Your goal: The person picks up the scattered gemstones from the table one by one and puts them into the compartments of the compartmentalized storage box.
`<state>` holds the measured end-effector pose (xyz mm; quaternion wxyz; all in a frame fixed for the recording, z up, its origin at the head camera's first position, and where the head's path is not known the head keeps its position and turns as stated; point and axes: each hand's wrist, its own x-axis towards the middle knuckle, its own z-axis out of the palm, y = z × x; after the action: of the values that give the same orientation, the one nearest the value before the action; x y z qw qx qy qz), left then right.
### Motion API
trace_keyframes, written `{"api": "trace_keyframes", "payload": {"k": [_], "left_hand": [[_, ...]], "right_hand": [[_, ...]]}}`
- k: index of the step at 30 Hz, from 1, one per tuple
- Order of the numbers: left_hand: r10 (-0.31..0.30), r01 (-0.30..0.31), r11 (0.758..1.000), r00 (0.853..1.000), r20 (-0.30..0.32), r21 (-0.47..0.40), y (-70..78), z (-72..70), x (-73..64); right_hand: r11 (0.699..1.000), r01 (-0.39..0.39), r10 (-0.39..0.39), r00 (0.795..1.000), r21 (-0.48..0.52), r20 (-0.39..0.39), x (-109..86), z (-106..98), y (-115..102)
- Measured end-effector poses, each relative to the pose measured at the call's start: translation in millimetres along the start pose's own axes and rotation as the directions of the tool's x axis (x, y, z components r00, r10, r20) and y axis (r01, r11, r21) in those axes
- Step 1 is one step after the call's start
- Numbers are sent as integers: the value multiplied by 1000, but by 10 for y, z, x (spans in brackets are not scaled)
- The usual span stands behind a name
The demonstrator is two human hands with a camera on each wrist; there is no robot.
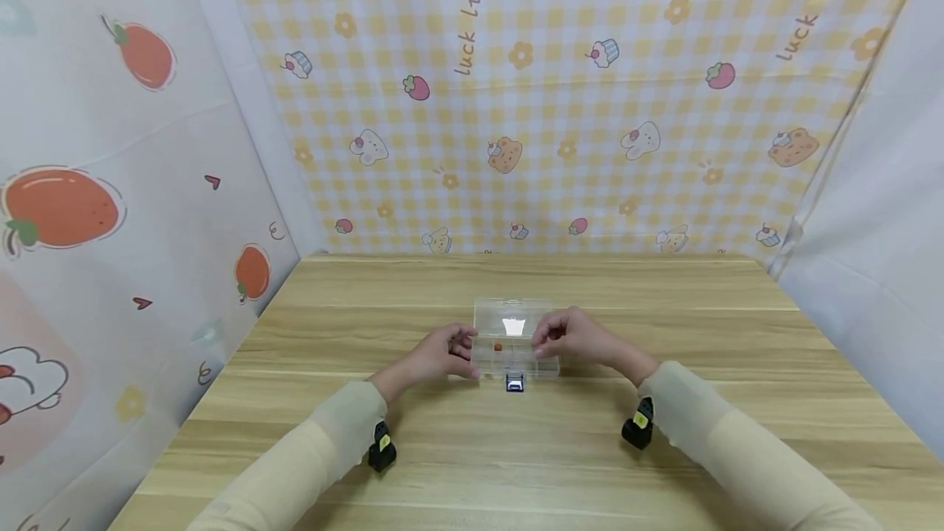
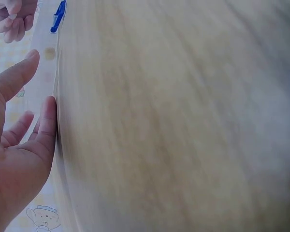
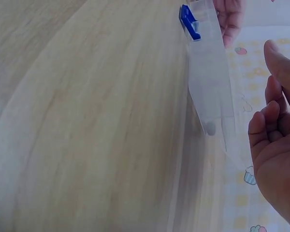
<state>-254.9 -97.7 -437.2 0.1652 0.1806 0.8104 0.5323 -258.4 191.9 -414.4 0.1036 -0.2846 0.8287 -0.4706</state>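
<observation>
A clear plastic compartment box (image 1: 503, 365) lies on the table with its transparent lid (image 1: 492, 316) swung back. Its blue clasp (image 1: 515, 383) faces the front edge. One compartment holds a small orange-red piece (image 1: 498, 347); a small pale round piece (image 3: 210, 128) shows near the box's end in the right wrist view. My left hand (image 1: 451, 351) rests at the box's left end, fingers loosely parted, fingertips at its edge. Above the right compartments, my right hand (image 1: 571, 336) has its fingers bent together. In the left wrist view it pinches a small pale thing (image 2: 12, 16).
The wood-grain table (image 1: 472, 465) spreads around the box on all sides. A yellow checked cloth (image 1: 546, 121) hangs behind it, with a fruit-print cloth (image 1: 162, 138) on the left and a white cloth (image 1: 878, 187) on the right.
</observation>
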Motion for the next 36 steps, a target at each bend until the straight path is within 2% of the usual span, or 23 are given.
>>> {"api": "trace_keyframes", "payload": {"k": [11, 18, 36], "left_hand": [[-7, 7, 1000, 1000, 1, -4, -2, -1, 5], [-4, 4, 1000, 1000, 4, -5, 5, -7, -5], [-18, 18, 1000, 1000, 14, 10, -2, -20, -11]], "right_hand": [[999, 54, -54, 998, 2, 10, 78, 84, 27], [996, 78, -77, 997, -37, 23, 106, 112, 55], [998, 44, -42, 998, -50, 45, 116, 158, 55]]}}
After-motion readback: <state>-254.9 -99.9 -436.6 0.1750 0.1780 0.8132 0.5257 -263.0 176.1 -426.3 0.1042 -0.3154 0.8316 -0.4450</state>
